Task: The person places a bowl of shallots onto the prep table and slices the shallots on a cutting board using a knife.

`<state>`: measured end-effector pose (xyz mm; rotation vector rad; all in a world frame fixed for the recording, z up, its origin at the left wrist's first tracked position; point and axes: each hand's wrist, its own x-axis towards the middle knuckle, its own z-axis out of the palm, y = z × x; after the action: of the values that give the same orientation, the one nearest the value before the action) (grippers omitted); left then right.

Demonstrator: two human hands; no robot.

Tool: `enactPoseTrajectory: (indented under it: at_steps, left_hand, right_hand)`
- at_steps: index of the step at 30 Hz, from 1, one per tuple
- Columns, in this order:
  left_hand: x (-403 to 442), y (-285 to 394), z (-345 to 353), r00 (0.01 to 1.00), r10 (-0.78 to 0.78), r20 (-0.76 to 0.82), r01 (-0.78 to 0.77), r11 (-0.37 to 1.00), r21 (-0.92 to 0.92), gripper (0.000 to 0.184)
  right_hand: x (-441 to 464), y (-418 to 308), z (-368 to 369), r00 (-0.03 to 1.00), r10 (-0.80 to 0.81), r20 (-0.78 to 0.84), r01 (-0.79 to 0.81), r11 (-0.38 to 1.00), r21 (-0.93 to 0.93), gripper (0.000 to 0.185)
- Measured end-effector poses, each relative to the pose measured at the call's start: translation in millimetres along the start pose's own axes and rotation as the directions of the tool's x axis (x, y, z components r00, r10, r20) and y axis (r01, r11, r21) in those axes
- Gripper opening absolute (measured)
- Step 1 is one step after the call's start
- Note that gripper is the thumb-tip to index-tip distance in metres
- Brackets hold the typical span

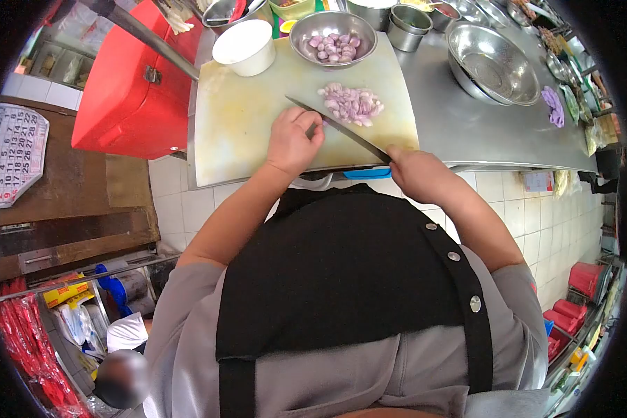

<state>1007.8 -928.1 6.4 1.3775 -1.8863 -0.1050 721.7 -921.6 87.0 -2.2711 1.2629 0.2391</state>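
My right hand [425, 175] grips the handle of a long kitchen knife [355, 138], its blade slanting up and left across the cutting board [240, 125]. Against the near side of the blade, my left hand [295, 141] has its fingers curled down on the board. A bit of purple shows by its fingertips, seemingly a shallot mostly hidden by the fingers. Just beyond the blade lies a pile of cut shallots [353, 104]. Farther back on the board, a steel bowl [299, 47] holds peeled whole shallots [336, 47].
A white tub [244, 49] stands at the board's back left, beside a red cooler box [129, 90]. Right of the board, the steel counter [442, 129] carries stacked steel bowls [491, 63], metal pots [407, 31] and a purple cloth [553, 106]. Another person [125, 334] is at lower left.
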Motion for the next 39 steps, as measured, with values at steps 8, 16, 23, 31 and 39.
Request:
enactPoseTrajectory:
  at_steps: [8, 16, 23, 31, 39]
  left_hand:
    - [-1, -2, 3, 0.999, 0.031, -0.045, -0.031, 1.0, -0.001, 0.012]
    - [-2, 0, 1, 1.0, -0.002, -0.013, 0.002, 1.0, 0.022, 0.01]
    - [-1, 0, -2, 1.0, -0.004, 0.005, 0.004, 1.0, 0.012, 0.009]
    - [-2, 0, -1, 1.0, -0.026, 0.014, 0.026, 1.0, 0.005, 0.008]
    - [-4, -1, -6, 0.988, -0.072, -0.138, 0.065, 0.996, -0.058, 0.018]
  right_hand:
    - [0, 0, 5, 1.0, 0.0, 0.0, 0.0, 1.0, 0.007, 0.021]
    - [-6, 5, 3, 0.998, -0.058, -0.033, 0.058, 0.998, 0.024, 0.023]
    - [-8, 1, -7, 0.998, -0.051, -0.031, 0.053, 0.997, 0.051, 0.024]
    - [13, -1, 5, 0.999, -0.045, -0.016, 0.046, 0.997, 0.059, 0.027]
    - [-6, 6, 0, 0.987, -0.101, -0.123, 0.12, 0.98, 0.158, 0.027]
